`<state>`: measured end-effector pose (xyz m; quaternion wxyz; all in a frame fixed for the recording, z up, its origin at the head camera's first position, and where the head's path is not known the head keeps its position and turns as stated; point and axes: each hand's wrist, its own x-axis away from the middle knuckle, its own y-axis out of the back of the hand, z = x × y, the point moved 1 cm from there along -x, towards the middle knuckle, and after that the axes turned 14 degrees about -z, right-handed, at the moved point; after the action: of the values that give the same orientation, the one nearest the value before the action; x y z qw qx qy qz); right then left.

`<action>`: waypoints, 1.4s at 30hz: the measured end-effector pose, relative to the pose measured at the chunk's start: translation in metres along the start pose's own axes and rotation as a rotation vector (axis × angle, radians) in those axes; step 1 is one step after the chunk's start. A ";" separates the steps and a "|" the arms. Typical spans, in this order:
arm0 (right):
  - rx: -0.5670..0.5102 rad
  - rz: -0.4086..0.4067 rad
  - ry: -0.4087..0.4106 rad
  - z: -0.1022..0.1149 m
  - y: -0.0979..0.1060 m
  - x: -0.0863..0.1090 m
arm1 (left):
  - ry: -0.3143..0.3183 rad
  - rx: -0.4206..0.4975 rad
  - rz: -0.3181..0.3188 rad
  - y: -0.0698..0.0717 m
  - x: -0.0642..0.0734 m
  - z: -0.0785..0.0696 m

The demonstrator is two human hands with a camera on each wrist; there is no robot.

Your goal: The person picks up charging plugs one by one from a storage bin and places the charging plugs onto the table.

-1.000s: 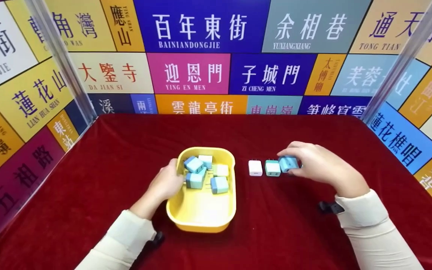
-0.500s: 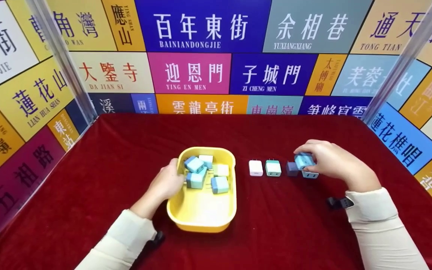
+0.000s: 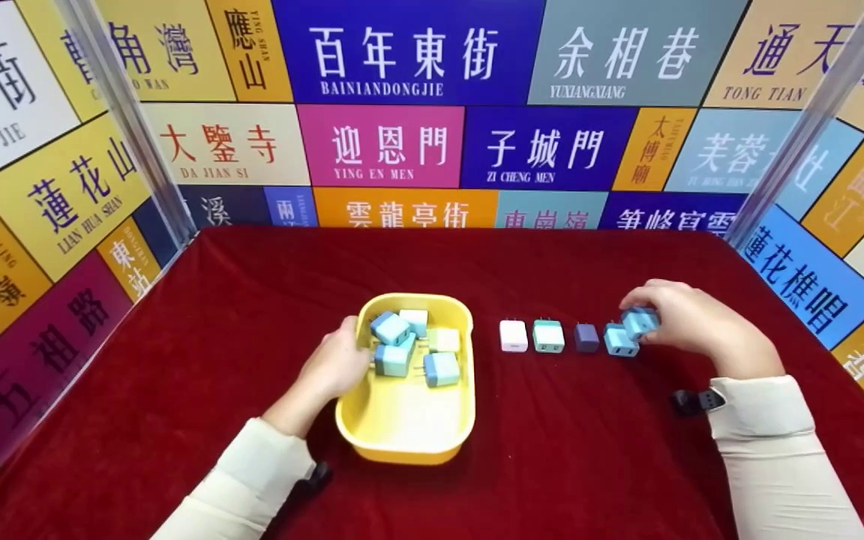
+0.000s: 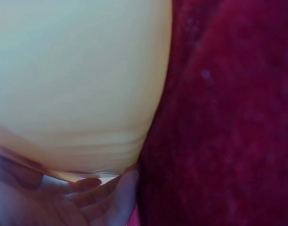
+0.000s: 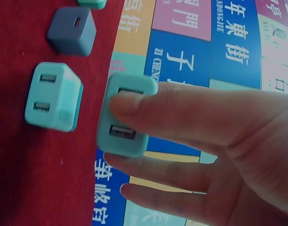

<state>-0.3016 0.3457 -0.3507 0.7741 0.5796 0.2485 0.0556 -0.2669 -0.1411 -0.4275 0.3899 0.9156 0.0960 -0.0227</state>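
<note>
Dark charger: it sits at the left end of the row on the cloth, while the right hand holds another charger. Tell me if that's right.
Not the left end: the head view shows the dark charger third from the left, with the white charger at that end. The right hand does hold another charger.

a pinched teal two-port charger (image 3: 637, 322) seems raised, yellow tub (image 3: 409, 421) sits upright

The tub (image 3: 406, 420) is yellow, the pinched charger (image 3: 637, 322) turquoise, the cloth (image 3: 552, 442) dark red, the lettered wall panels (image 3: 411, 94) multicoloured.
</note>
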 end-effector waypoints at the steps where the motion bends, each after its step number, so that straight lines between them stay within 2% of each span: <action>1: 0.005 0.001 -0.005 -0.002 0.000 0.000 | 0.000 -0.001 0.000 0.000 0.000 0.000; 14: 0.013 0.025 -0.015 -0.033 -0.009 0.005 | 0.020 0.007 0.017 0.000 -0.001 -0.001; 21: 0.001 0.050 -0.048 -0.044 -0.019 0.008 | 0.015 -0.002 0.013 0.000 0.000 0.000; 42: 0.006 0.111 -0.101 -0.052 -0.030 0.009 | 0.015 0.002 0.003 0.000 -0.001 0.001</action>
<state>-0.3227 0.3845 -0.3924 0.7796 0.5969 0.1767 0.0681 -0.2676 -0.1419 -0.4288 0.3885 0.9161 0.0975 -0.0155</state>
